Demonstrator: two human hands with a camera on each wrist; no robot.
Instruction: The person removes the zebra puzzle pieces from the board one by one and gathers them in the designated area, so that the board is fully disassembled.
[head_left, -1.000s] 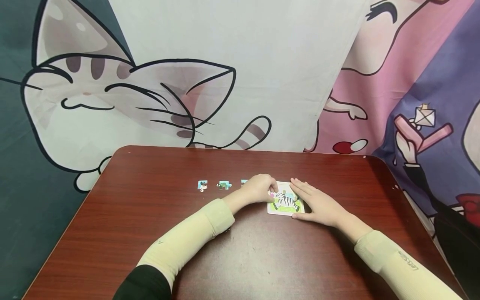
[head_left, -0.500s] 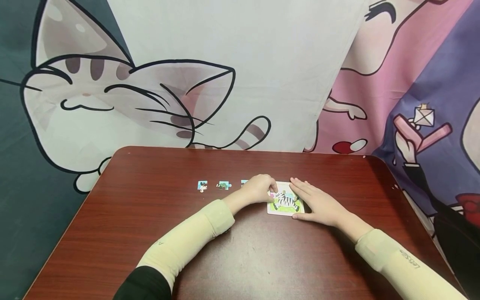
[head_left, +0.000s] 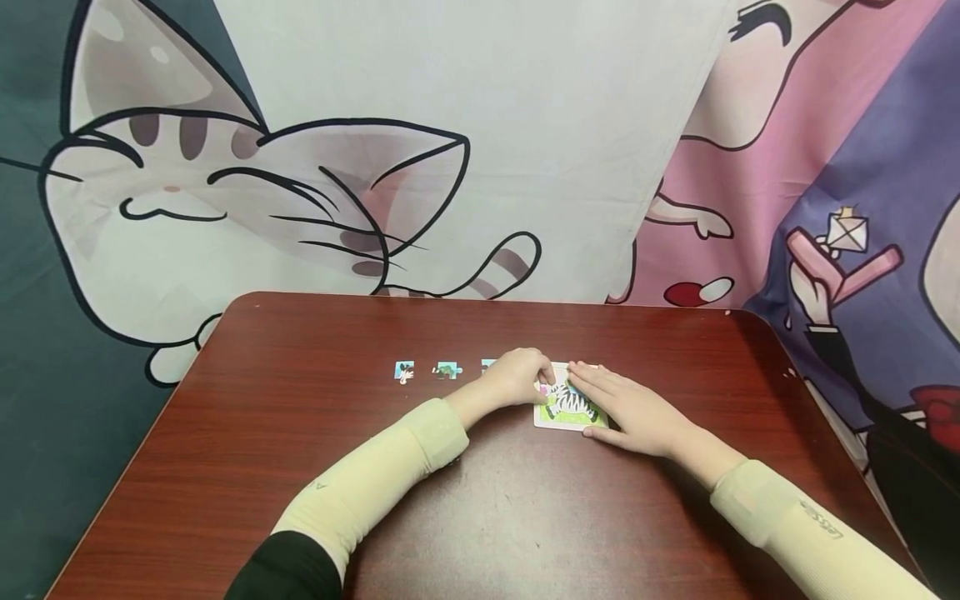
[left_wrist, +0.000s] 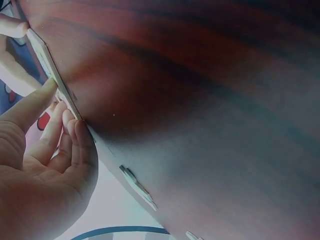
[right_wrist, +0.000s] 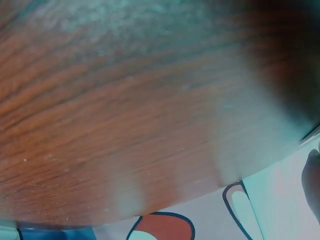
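Note:
A small white-bordered jigsaw puzzle (head_left: 572,406) with a zebra picture lies flat on the brown table. My left hand (head_left: 517,377) holds its left side, fingers curled; in the left wrist view the thumb presses the top face of the puzzle (left_wrist: 59,86) while the other fingers sit along its far edge. From the right, my right hand (head_left: 637,410) reaches over the puzzle with straight fingers, its thumb at the near right corner. Part of the picture is hidden under both hands. Only a dark fingertip (right_wrist: 312,180) shows at the edge of the right wrist view.
Left of the puzzle, loose jigsaw pieces lie in a row: one piece (head_left: 404,372) at the far left, a middle piece (head_left: 448,370), and another piece (head_left: 488,363) partly behind my left hand. A cartoon-printed cloth (head_left: 570,150) hangs behind the table (head_left: 337,467).
My right hand's fingers have slid a little to the left, further over the zebra puzzle. The left hand and the loose pieces have stayed put.

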